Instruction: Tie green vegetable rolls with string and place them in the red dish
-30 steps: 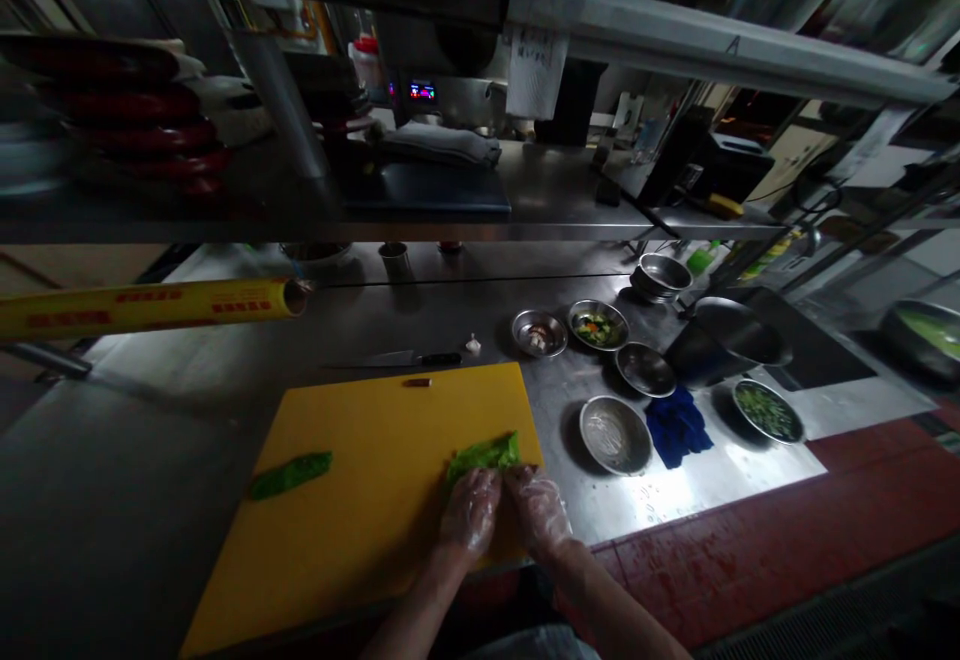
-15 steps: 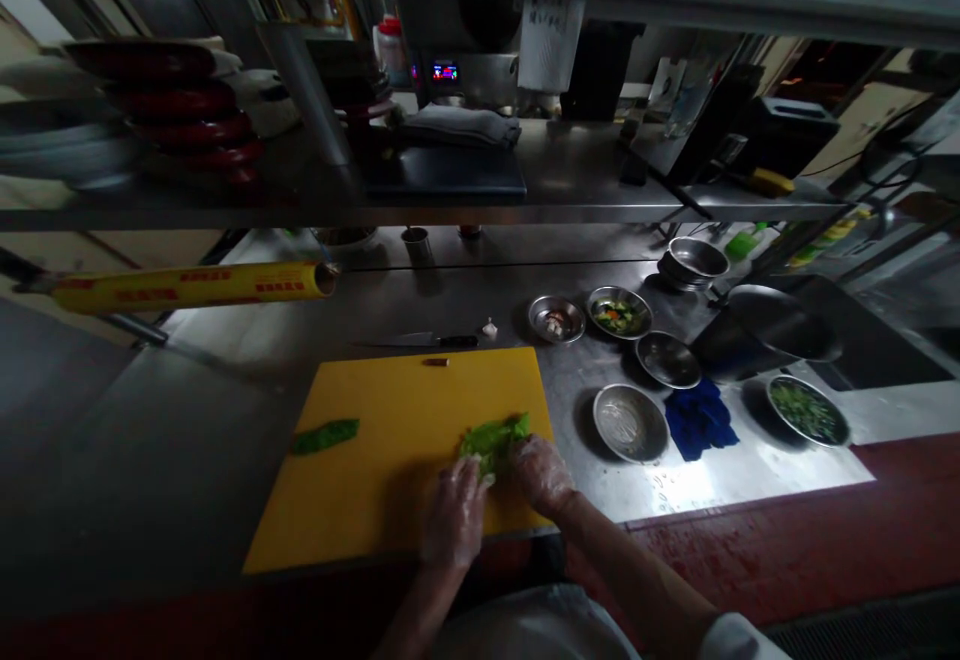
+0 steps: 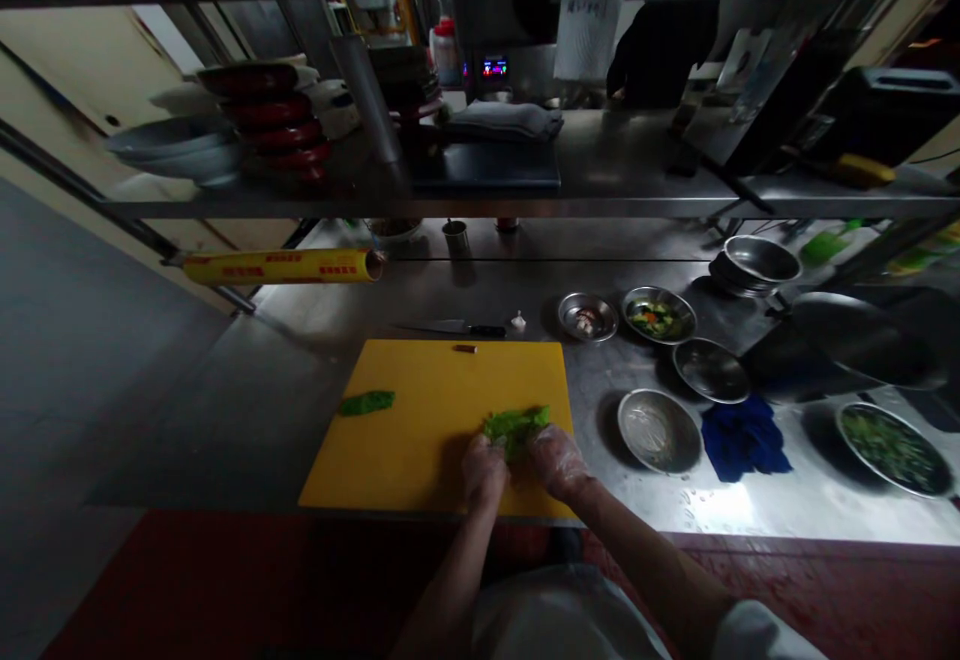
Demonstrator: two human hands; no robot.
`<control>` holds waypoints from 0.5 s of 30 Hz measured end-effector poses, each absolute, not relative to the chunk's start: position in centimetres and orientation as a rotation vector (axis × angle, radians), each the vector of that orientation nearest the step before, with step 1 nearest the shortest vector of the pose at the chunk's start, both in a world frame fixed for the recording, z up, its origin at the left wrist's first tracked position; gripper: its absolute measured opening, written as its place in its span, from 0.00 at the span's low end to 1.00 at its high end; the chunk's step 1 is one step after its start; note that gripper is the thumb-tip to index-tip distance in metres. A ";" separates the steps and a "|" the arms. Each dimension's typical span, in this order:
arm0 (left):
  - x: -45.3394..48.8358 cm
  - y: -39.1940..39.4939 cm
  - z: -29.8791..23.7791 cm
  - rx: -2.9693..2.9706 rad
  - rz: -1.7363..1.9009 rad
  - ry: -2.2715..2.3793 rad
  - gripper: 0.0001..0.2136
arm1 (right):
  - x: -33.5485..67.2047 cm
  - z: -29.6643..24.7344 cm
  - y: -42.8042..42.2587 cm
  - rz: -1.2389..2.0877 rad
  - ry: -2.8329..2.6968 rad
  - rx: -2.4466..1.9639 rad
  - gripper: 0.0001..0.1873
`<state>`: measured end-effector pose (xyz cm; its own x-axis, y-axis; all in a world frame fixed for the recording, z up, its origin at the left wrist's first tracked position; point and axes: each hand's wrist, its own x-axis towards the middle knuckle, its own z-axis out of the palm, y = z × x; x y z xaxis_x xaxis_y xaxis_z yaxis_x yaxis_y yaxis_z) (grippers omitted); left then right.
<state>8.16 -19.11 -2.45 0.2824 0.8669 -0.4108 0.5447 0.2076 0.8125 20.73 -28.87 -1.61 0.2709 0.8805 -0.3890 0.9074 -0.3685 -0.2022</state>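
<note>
A light green leafy vegetable point(image 3: 516, 428) is between my two hands, low over the right part of a yellow cutting board point(image 3: 420, 470). My left hand point(image 3: 485, 470), in a clear plastic glove, closes on the left edge of the leaf. On its right edge my right hand point(image 3: 559, 460), gloved the same way, is closed too. My fingertips are partly hidden by the leaf and the dim light. A darker green leafy piece point(image 3: 367, 402) lies on the board's left side. Near the back edge rests a small brown stub point(image 3: 465, 349).
Behind the board lie a knife point(image 3: 457, 329) and a garlic bulb point(image 3: 518, 320). To the right stand several metal bowls point(image 3: 660, 430), a blue cloth point(image 3: 746, 440), a large pot point(image 3: 825, 340) and a bowl of greens point(image 3: 896, 450). A shelf point(image 3: 480, 208) with a yellow wrap roll point(image 3: 281, 267) crosses above.
The view has swung left, so the scene sits further right. Both hands still hold the leaf, which now looks more spread between them. A dark-clothed person behind the shelf shows more clearly.
</note>
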 end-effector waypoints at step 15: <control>7.0 -18.4 -2.6 2.233 0.330 1.112 0.11 | 20.8 -2.3 -28.9 -0.606 1.759 2.563 0.13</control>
